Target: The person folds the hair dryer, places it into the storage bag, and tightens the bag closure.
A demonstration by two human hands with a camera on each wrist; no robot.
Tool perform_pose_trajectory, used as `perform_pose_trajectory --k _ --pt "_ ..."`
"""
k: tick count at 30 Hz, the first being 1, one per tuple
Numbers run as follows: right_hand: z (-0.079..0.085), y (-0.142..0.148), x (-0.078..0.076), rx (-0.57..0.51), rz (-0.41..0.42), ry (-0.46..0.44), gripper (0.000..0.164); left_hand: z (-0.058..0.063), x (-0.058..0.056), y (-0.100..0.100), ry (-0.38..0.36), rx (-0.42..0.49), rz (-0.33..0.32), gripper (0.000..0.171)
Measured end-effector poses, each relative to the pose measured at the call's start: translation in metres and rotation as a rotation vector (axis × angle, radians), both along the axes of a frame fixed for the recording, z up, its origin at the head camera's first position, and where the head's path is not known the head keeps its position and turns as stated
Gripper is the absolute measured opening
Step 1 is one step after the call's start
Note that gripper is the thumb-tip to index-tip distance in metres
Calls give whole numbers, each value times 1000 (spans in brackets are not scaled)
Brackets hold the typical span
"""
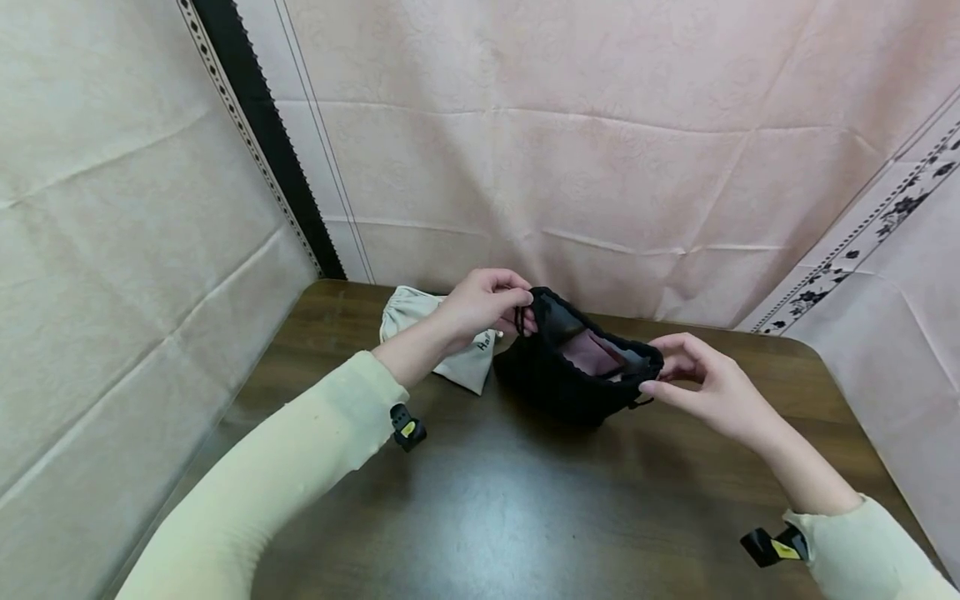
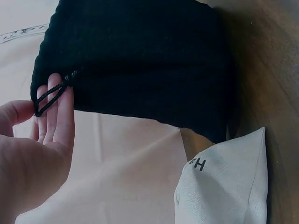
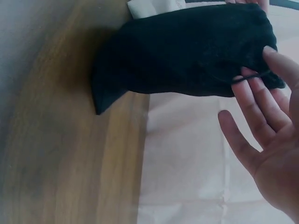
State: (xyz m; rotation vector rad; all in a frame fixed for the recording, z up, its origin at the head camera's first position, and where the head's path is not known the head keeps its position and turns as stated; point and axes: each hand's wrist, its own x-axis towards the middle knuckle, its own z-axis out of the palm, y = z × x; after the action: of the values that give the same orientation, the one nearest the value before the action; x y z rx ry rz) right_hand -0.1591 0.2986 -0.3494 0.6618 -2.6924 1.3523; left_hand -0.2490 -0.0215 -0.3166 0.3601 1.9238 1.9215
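A black drawstring pouch [image 1: 551, 383] stands on the wooden table with its mouth spread wide. Inside it a pink piece [image 1: 588, 352] shows against a greyish lining; what the pink piece is, I cannot tell. At the mouth's left end my left hand [image 1: 487, 304] pinches the rim, and a black cord loop [image 2: 55, 97] lies across its fingers. My right hand [image 1: 697, 383] holds the opposite end of the rim between thumb and fingers, with a thin cord [image 3: 250, 77] by the fingertips. The pouch hangs between both hands in the right wrist view.
A pale cloth pouch [image 1: 468, 371] with dark lettering lies on the wooden table [image 1: 480, 517], just left of the black one and partly behind my left hand. Patterned cloth [image 1: 585, 167] hangs behind the table's far edge and along both sides.
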Motion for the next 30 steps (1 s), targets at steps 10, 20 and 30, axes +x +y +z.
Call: perform_pose_trajectory --k 10,20,30 --pt "11 -2 2 108 -63 188 23 1 -5 -11 17 -59 -13 13" --pt "22 16 -8 150 -18 282 20 5 -9 -29 64 -109 -87 16" --pt "33 31 -8 195 -109 307 20 12 -13 -50 129 -143 -25 21"
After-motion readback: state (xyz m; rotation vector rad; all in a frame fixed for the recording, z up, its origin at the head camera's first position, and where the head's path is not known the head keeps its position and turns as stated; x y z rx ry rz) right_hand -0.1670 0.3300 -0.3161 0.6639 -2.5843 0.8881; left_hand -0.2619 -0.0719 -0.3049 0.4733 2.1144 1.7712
